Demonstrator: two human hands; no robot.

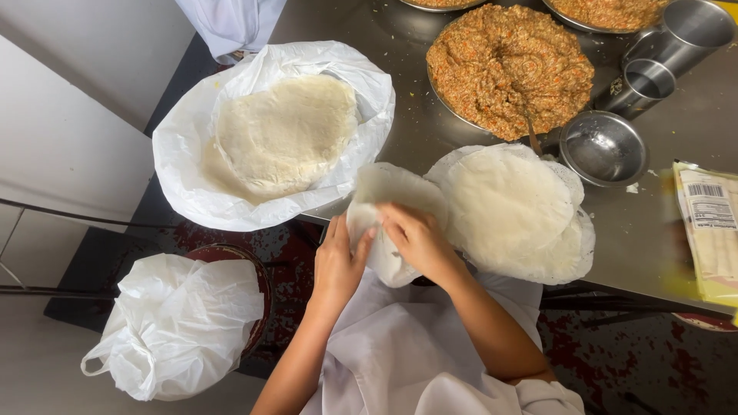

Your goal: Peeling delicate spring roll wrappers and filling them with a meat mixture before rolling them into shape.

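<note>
- While peeling the sheet (388, 201), go slowly: looks thin, pale and limp, so likely to tear under a quick pull.
- Held at the near edge of the table (407, 115), just left of the stack (511, 211), with the lower part drooping past the edge over the white apron (400, 346).
- Left hand (338, 265): fingers narrow, closed on the sheet's near-left border, thumb on top. Keep that pinch light and flat, not crumpling.
- Right hand (419, 238): fingers curled and pressed close on the sheet's middle, seemingly working at an edge or layer; cannot tell whether one layer or two sit between the fingertips.
- Best judged: start the parting at the rim, then spread the pull along the edge and not from one spot.
- Support the drooping part; hanging weight could stretch or split it.
- Keep the sheet above the stack's left side, touching or just over it, so a slip lands on clean sheets.
- Farther left: an open white bag (177, 154) with a second, thicker pile (284, 134).
- Far right of centre: a tray of orange-brown filling (507, 65) with a spoon handle (532, 137); keep damp crumbs off the sheet.
- Right of the stack: a steel bowl (603, 147), two steel cups (646, 84), a yellow packet (711, 230).
- Near left, below the table: a tied white sack (181, 323) on a stool.
</note>
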